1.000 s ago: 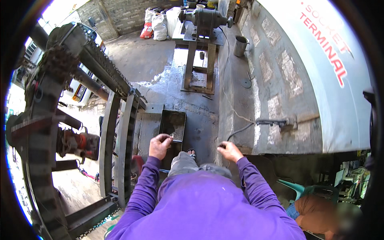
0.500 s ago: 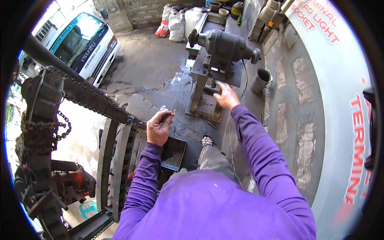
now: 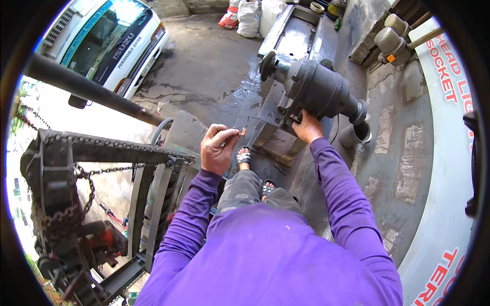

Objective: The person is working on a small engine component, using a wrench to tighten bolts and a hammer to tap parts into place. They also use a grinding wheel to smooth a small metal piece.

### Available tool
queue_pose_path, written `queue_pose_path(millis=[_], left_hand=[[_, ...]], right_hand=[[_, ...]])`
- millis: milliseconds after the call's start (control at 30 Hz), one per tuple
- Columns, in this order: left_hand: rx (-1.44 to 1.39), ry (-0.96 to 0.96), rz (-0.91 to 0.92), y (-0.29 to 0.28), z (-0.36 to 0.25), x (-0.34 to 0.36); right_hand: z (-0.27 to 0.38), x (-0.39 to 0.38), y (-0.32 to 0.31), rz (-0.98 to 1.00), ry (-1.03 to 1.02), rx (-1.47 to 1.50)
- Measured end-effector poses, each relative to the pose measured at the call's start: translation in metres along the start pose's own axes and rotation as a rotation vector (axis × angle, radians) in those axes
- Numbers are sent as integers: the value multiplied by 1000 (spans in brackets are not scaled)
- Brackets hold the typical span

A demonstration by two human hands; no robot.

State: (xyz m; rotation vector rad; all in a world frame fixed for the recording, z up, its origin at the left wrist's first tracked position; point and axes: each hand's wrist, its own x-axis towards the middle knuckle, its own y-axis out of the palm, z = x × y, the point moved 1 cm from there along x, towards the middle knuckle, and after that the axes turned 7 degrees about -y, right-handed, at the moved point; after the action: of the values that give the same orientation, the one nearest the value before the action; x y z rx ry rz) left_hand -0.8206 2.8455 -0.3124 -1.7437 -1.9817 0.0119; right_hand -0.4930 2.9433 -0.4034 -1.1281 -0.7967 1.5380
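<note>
Left grip [image 3: 217, 149] pinches a coppery piece [image 3: 242, 132] — the grinder [image 3: 322, 87], long axis slanting, lies ahead-right, nearer the right grip [image 3: 309, 128], whose closure I cannot tell.

**Grinder ahead, truck at far left, wall on right**

The grinder [image 3: 324, 86] sits on a stand [image 3: 266, 115] in front of the person, with the right hand [image 3: 310, 126] at its base. Behind it is a tray [image 3: 297, 34], with sacks [image 3: 248, 19] to the tray's left. The truck [image 3: 109, 48] is beyond the frame [image 3: 117, 153], which stands at left with a chain [image 3: 91, 191] on it. The left hand [image 3: 217, 150] is left of the stand, above 2 feet [image 3: 244, 158]. Right of the stand, a can [image 3: 349, 136] is near the wall [image 3: 370, 148].
</note>
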Motion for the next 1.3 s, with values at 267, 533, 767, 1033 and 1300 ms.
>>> queue_pose_path(millis=[267, 533, 767, 1033, 1300], left_hand=[[-156, -2, 250, 55, 76, 112], [-201, 26, 544, 68, 125, 180], [-254, 89, 619, 80, 144, 189], [-215, 79, 534, 87, 148, 194], [-160, 136, 470, 94, 149, 201]], right_hand=[[88, -37, -11, -246, -139, 484], [144, 27, 13, -127, 233, 1705], [151, 34, 22, -218, 407, 1794], [157, 48, 23, -315, 455, 1850], [163, 62, 23, -423, 530, 1844]])
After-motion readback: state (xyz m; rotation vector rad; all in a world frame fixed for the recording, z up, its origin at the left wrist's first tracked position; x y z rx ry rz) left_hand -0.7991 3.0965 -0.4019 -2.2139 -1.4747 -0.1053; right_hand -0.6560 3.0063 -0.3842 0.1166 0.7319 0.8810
